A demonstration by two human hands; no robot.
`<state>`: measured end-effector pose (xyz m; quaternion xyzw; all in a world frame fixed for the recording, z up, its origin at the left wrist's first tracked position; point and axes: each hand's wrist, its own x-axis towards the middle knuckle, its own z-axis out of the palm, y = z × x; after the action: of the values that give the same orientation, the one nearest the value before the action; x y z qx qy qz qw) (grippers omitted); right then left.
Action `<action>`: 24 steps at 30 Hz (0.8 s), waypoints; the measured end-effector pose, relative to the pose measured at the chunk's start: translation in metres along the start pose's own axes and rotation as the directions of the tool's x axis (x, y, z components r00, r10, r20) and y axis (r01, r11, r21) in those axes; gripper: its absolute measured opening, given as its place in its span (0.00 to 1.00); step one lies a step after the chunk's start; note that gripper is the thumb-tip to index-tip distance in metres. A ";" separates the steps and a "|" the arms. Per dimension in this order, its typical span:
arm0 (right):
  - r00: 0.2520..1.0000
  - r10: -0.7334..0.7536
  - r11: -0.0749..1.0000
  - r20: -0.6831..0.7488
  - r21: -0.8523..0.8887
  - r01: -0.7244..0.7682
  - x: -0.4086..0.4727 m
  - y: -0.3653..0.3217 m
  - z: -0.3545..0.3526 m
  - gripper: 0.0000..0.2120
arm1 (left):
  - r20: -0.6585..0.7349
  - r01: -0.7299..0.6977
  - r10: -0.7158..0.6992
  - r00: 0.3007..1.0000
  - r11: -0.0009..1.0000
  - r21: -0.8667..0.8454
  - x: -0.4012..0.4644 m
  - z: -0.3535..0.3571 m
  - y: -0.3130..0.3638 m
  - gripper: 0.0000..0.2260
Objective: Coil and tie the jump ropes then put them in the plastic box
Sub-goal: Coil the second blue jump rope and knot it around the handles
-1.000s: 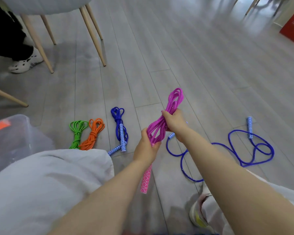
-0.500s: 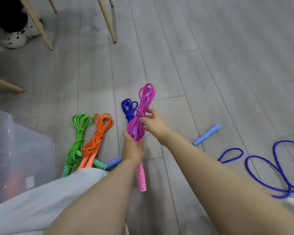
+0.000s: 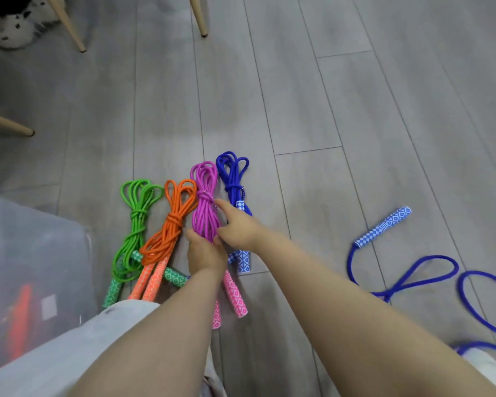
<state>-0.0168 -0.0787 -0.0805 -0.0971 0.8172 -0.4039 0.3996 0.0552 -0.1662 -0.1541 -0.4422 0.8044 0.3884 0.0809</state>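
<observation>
Grey plank flooring (image 3: pixel 298 96) carries a row of tied rope bundles, with the pink rope (image 3: pixel 204 207) as the marker for everything else. The green rope (image 3: pixel 132 222) and orange rope (image 3: pixel 169 224) lie just to its left, a tied blue rope (image 3: pixel 232 179) just to its right, and a loose blue rope (image 3: pixel 398 282) sprawls well apart on the right, uncoiled, one handle (image 3: pixel 382 226) pointing away. The left hand (image 3: pixel 205 253) grips the pink rope's lower strands above its pink handles (image 3: pixel 235 293); the right hand (image 3: pixel 236 224) is relaxed with its forefinger out, touching or nearly touching the knot. The step looks like setting this bundle down in line. To do it well, the person should probably lower it flat into the gap without dragging the neighbours, check that the wrap sits snug round the strands, and let go only once the loops lie still so the coil does not spring apart. Far left of the pink rope stands the plastic box (image 3: pixel 40 253), translucent; something orange-red (image 3: pixel 19 316) shows dimly through its wall, too blurred to name. None of the ropes on the floor is in it yet.
</observation>
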 end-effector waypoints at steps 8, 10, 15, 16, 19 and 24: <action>0.992 -0.026 0.995 -0.127 -0.102 0.013 -0.022 0.047 -0.003 0.29 | -0.119 0.000 0.025 0.993 0.979 0.206 0.002 -0.005 0.006 0.35; 0.979 -0.049 0.993 -0.198 -0.111 0.027 -0.031 0.062 -0.007 0.27 | -0.134 -0.082 0.115 0.984 0.970 0.230 0.000 -0.004 0.012 0.35; 0.946 0.110 0.987 -0.305 -0.081 -0.141 -0.060 0.116 -0.030 0.25 | 0.053 -0.460 0.474 0.879 0.810 0.363 -0.014 0.010 0.036 0.30; 0.938 0.134 0.983 -0.319 -0.079 -0.168 -0.067 0.127 -0.036 0.24 | 0.097 -0.514 0.519 0.850 0.771 0.376 -0.020 0.016 0.042 0.29; 0.906 0.189 0.970 -0.380 -0.071 -0.232 -0.091 0.161 -0.051 0.23 | 0.213 -0.635 0.603 0.768 0.678 0.370 -0.042 0.036 0.054 0.26; 0.809 0.292 0.898 -0.511 -0.145 -0.416 -0.130 0.215 -0.068 0.17 | 0.491 -0.770 0.595 0.637 0.527 0.360 -0.080 0.077 0.053 0.28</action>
<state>0.0547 0.1641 -0.1404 0.1109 0.9375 -0.2268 0.2394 0.0454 -0.0443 -0.1399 0.0222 0.9637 0.2089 0.1649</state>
